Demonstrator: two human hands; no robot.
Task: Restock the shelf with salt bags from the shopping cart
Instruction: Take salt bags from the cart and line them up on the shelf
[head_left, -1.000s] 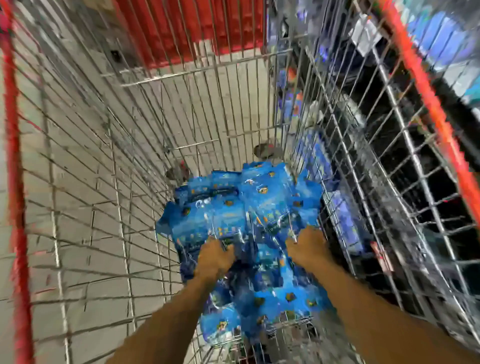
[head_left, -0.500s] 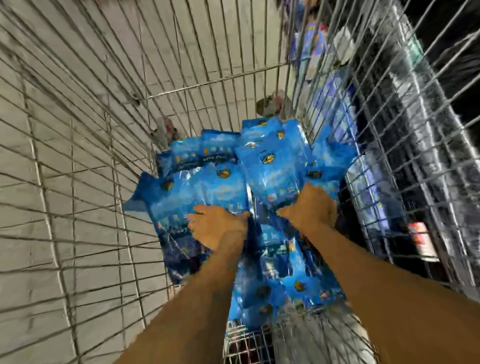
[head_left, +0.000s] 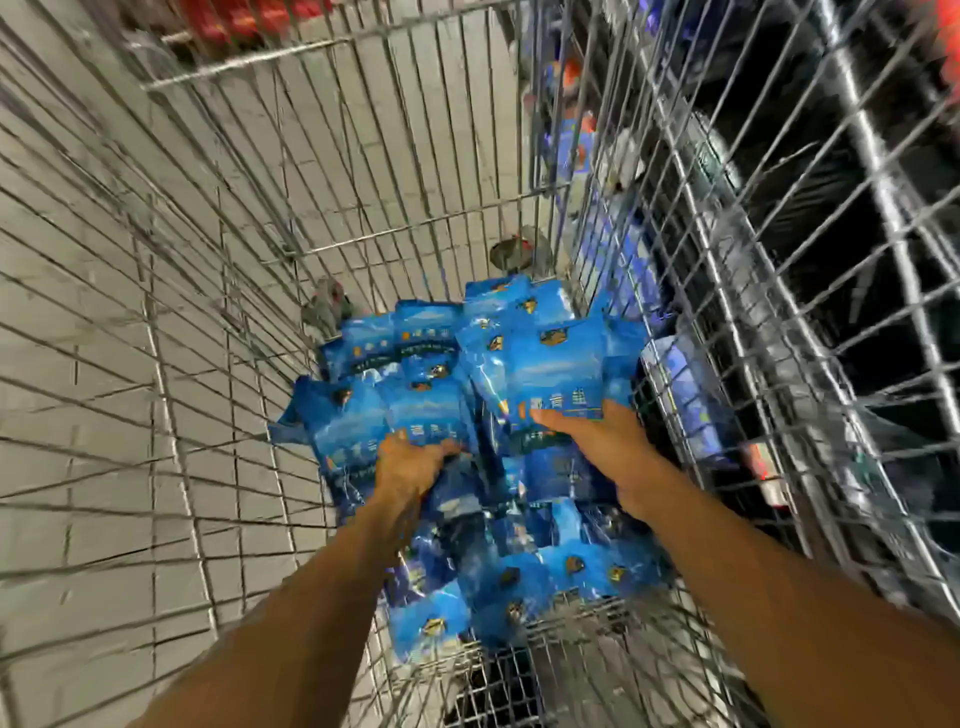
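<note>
Salt bags (head_left: 498, 431) lay heaped on the shopping cart (head_left: 218, 322) floor as the left hand (head_left: 410, 465) gripped one and the right hand (head_left: 597, 441) pressed flat, fingers straight — slick film could slip, the pile could slide

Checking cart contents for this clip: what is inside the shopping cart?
The shopping cart holds a pile of blue salt bags. The left hand grips one bag; the right hand lies on another. Whatever is beneath the pile is covered; the bag count cannot be told.
</note>
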